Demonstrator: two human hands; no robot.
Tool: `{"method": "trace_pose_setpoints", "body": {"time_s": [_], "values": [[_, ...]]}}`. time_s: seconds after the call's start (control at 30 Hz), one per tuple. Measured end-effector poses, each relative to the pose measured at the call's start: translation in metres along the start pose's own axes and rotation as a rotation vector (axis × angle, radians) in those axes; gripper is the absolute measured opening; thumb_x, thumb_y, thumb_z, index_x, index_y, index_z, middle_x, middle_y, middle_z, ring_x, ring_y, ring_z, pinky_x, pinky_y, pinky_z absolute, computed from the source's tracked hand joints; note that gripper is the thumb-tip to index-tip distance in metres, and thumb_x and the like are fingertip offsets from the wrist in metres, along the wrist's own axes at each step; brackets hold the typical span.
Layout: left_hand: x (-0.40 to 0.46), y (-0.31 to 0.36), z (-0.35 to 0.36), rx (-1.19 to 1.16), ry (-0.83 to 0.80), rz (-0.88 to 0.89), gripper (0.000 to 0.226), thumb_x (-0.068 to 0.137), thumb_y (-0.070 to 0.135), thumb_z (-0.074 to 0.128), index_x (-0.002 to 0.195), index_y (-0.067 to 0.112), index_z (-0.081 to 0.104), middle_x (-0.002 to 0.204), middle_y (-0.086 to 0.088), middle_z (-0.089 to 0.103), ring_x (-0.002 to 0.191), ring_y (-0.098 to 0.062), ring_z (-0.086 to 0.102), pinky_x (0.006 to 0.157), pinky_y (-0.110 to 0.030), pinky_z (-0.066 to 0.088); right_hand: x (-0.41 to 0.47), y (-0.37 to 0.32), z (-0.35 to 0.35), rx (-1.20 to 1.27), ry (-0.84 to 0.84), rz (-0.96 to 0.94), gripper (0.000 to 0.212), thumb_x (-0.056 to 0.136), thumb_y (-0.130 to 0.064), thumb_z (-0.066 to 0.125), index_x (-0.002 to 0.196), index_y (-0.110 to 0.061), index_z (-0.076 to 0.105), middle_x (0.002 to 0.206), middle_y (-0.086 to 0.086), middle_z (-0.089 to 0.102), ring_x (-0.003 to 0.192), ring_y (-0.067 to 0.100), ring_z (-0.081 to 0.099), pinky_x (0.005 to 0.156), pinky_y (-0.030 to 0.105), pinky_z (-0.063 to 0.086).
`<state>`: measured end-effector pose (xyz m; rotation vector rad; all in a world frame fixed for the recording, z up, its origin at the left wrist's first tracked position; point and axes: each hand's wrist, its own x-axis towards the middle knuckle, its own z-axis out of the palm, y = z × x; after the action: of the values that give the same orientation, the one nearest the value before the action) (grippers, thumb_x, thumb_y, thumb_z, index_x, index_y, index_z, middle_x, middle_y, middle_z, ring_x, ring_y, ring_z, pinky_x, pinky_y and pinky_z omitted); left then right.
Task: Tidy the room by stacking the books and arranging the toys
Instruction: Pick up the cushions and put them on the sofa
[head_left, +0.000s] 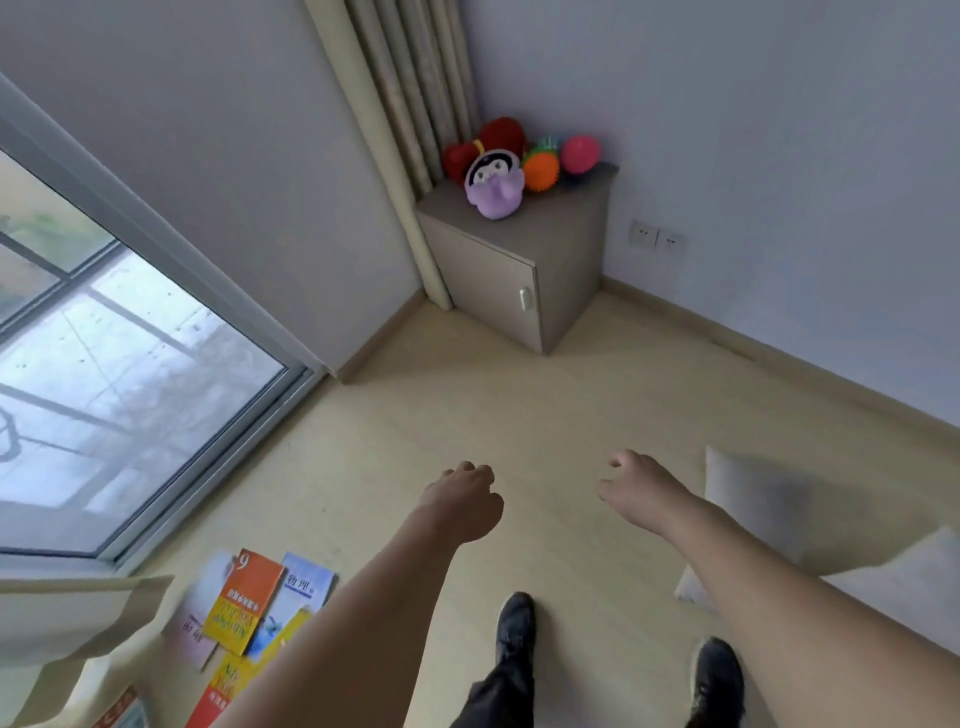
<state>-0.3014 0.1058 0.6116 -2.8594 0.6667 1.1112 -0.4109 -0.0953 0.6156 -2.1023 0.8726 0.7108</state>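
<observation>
Books (249, 603) are seen scattered flat and overlapping on the floor (545, 415), nearest of all and far from the cabinet (498, 270). Above them, the left hand (462, 501) and right hand (636, 491) are held out, fingers loosely curled, nothing gripped. Farther off, the toys (519, 158) are grouped on the cabinet top, so that part is judged done. Stacking is judged unstarted; a reach down to the books is called for next.

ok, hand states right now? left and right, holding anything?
Left hand: fingers loosely curled, holding nothing, so open.
Right hand: fingers loosely curled, holding nothing, also open.
</observation>
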Motion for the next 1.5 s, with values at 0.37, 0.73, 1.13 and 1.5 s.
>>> {"method": "trace_pose_setpoints", "body": {"time_s": [0.37, 0.73, 1.13, 1.5], "values": [[0.022, 0.169, 0.084, -0.22, -0.114, -0.103, 0.048, 0.098, 0.033, 0.045, 0.144, 0.019, 0.049, 0.145, -0.006, 0.047, 0.132, -0.025, 0.048, 0.107, -0.034, 0.041, 0.068, 0.153, -0.117, -0.112, -0.04, -0.012, 0.057, 0.091, -0.028, 0.05, 0.145, -0.013, 0.038, 0.148, 0.014, 0.039, 0.133, 0.032, 0.042, 0.107, 0.035, 0.038], [0.199, 0.269, 0.298, -0.542, -0.38, -0.348, 0.05, 0.093, 0.031, 0.059, 0.14, 0.015, 0.051, 0.125, -0.004, 0.059, 0.102, -0.02, 0.058, 0.08, -0.025, 0.044, 0.274, 0.36, -0.065, -0.762, -0.132, -0.18, 0.057, 0.089, -0.014, 0.042, 0.144, -0.022, 0.031, 0.144, 0.009, 0.035, 0.129, 0.034, 0.04, 0.109, 0.045, 0.032], [0.416, 0.32, 0.639, -0.688, -0.503, -0.441, 0.117, 0.076, 0.043, 0.079, 0.161, 0.022, 0.002, 0.164, -0.002, 0.013, 0.15, -0.029, 0.019, 0.12, -0.042, 0.027, 0.536, 0.541, 0.144, -1.43, -0.343, -0.485, 0.084, 0.096, -0.022, 0.043, 0.152, -0.023, -0.02, 0.162, 0.004, -0.017, 0.149, 0.03, -0.014, 0.118, 0.055, -0.008], [0.476, 0.317, 0.653, -0.532, -0.492, -0.259, 0.047, 0.082, 0.03, 0.075, 0.12, 0.011, 0.055, 0.12, -0.01, 0.065, 0.109, -0.032, 0.062, 0.082, -0.034, 0.049, 0.587, 0.53, 0.17, -1.53, -0.487, -0.554, 0.058, 0.083, -0.029, 0.064, 0.135, -0.019, 0.041, 0.139, 0.002, 0.047, 0.132, 0.02, 0.042, 0.111, 0.043, 0.026]]}}
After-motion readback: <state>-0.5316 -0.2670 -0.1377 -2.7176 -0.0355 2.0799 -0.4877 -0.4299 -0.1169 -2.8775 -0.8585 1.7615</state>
